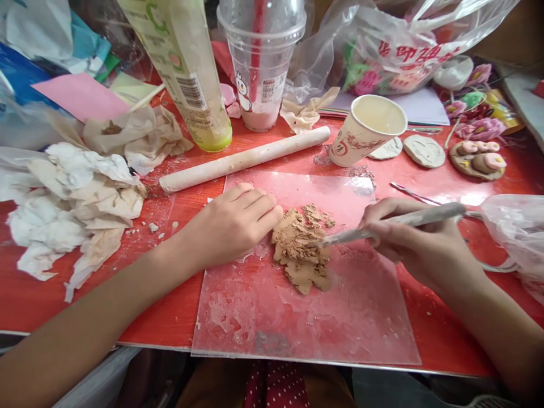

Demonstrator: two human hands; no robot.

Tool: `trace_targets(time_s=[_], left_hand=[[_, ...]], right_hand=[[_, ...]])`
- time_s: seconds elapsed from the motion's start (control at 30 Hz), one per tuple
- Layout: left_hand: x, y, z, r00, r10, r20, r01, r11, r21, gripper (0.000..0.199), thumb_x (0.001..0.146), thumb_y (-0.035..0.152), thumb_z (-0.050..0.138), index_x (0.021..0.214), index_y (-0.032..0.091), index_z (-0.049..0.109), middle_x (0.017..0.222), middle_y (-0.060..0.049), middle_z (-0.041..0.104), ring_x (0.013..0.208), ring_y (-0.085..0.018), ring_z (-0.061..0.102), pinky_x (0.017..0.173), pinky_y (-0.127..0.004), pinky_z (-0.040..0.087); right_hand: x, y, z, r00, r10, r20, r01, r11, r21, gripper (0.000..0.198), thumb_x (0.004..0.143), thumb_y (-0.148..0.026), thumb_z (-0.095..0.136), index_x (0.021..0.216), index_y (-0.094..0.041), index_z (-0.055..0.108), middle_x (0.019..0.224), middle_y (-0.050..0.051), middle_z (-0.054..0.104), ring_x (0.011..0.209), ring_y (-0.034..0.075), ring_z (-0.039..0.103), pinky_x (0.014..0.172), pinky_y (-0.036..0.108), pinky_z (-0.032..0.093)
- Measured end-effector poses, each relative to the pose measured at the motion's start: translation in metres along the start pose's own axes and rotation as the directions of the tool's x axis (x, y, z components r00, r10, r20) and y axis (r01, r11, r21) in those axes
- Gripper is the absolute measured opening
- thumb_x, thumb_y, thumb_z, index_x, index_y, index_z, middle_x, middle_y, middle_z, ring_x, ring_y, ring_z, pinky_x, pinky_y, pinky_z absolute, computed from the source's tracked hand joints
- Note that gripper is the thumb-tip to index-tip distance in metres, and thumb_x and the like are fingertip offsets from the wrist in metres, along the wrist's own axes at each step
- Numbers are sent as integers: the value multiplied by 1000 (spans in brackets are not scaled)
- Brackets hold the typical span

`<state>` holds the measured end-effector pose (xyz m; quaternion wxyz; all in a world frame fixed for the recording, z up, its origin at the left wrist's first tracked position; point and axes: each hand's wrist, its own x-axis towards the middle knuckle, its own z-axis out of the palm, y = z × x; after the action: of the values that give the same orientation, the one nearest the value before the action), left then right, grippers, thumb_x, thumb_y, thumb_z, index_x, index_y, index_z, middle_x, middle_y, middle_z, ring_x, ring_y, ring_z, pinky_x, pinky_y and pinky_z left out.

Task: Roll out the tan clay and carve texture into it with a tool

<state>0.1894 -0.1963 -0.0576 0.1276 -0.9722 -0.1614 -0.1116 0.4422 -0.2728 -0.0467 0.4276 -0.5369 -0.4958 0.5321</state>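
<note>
A flattened, rough lump of brown clay [302,249] lies on a clear plastic board [340,323] with smears on it. My right hand [419,243] grips a grey, clay-coated modelling tool [408,220] like a pen, and its narrow end touches the clay. On the other side, my left hand [240,221] rests on the board with its fingers curled together, the fingertips against the clay's left edge. What is under those fingers, if anything, is hidden.
Behind the board lie a rolling pin [246,158] and a paper cup [365,130]. A tall bottle [182,79] and a lidded plastic cup [261,68] stand farther back. Crumpled tissues [76,204] cover the left; clay discs [424,151] and a plastic bag [518,232] are right.
</note>
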Motion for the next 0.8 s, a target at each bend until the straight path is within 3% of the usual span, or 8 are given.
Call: trace_targets(time_s=[0.1, 0.2, 0.43, 0.8], left_hand=[[0, 0, 0, 1000, -1, 2, 1, 1000, -1, 22, 87, 15, 38, 98, 10, 57, 91, -8, 57, 85, -22, 53, 79, -36, 45], [-1, 0, 0, 1000, -8, 12, 8, 1000, 6, 22, 86, 15, 39, 99, 10, 56, 91, -8, 57, 85, -22, 53, 78, -36, 45], [-1, 1, -1, 1000, -1, 4, 1, 1000, 9, 22, 86, 14, 39, 97, 10, 57, 88, -8, 57, 84, -21, 53, 78, -35, 44], [-1, 1, -1, 1000, -5, 17, 5, 1000, 6, 24, 88, 14, 36, 97, 10, 57, 88, -8, 57, 83, -20, 52, 80, -35, 43]], right_hand=[[6, 1, -7, 973, -119, -198, 132, 990, 49, 9, 74, -23, 64, 67, -17, 65, 50, -1, 53, 38, 6, 44, 34, 20, 26], [14, 5, -12, 960, -97, -261, 117, 991, 62, 6, 75, -19, 63, 72, -15, 66, 54, 1, 58, 42, 9, 52, 35, 20, 33], [20, 13, -10, 970, -17, -244, 33, 998, 63, 8, 72, -20, 67, 75, -13, 66, 58, 3, 63, 46, 10, 57, 40, 18, 41], [15, 12, -15, 999, -13, -51, 11, 999, -38, 5, 73, -19, 65, 70, -16, 64, 57, 1, 63, 50, 11, 58, 47, 22, 43]])
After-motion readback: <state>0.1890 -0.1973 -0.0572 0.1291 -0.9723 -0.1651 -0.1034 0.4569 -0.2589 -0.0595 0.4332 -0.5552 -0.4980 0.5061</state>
